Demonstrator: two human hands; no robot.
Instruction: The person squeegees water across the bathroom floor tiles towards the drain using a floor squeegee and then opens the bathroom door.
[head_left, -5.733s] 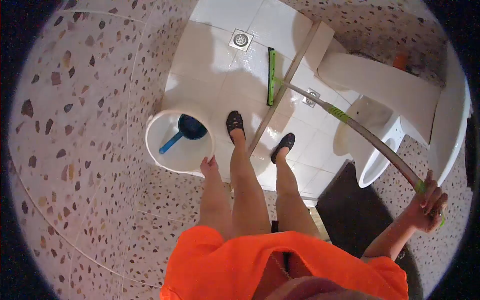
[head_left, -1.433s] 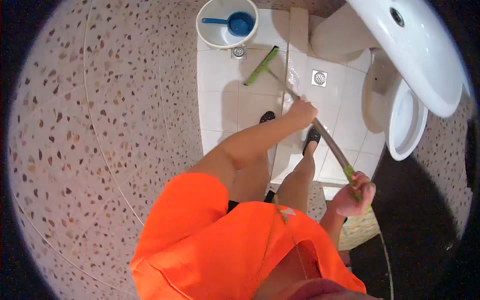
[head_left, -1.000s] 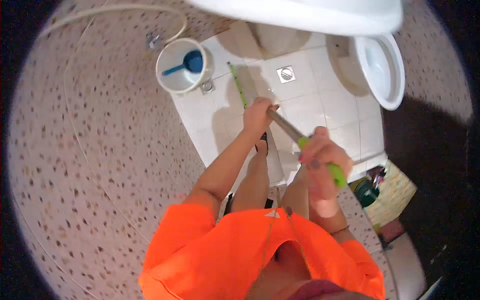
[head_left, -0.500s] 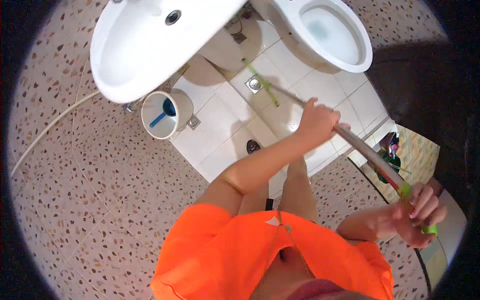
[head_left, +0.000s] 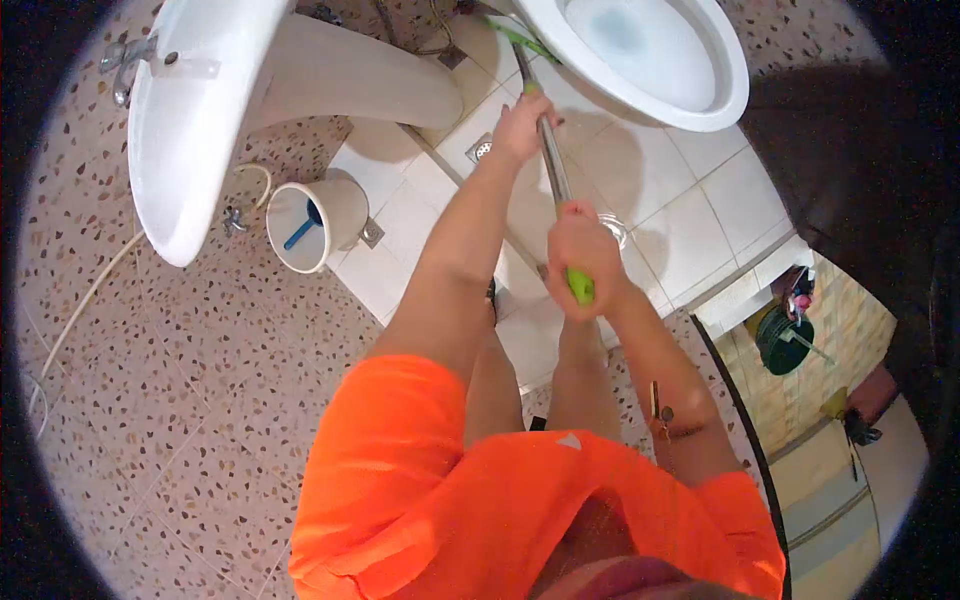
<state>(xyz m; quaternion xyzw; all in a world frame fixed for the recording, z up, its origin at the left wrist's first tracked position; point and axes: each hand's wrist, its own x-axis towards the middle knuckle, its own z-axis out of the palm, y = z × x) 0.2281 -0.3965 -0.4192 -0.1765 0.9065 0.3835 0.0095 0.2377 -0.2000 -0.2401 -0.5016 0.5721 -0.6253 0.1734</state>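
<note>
A floor squeegee [head_left: 556, 172] with a metal pole and a thin green head slants forward over the tiles. Its head is at the floor, between the sink pedestal and the toilet. My left hand [head_left: 525, 125] is closed around the lower pole, near the head. Farther up the same pole, my right hand [head_left: 585, 258] is wrapped around the green grip, whose end pokes out below the fingers. The white toilet bowl [head_left: 737, 95] stands just right of the squeegee head, partly hiding it. A floor drain [head_left: 480, 149] lies left of my left hand.
The white sink [head_left: 160, 205] and its pedestal [head_left: 400, 85] stand at upper left. Below them is a white bucket [head_left: 345, 208] holding a blue dipper [head_left: 299, 234]. A hose [head_left: 85, 290] runs along the left wall. At right, a mirror [head_left: 850, 310] shows reflections.
The squeegee head has moved forward to the toilet base. My right hand has swung in from the far right, and my left hand has reached forward. The view has shifted.
</note>
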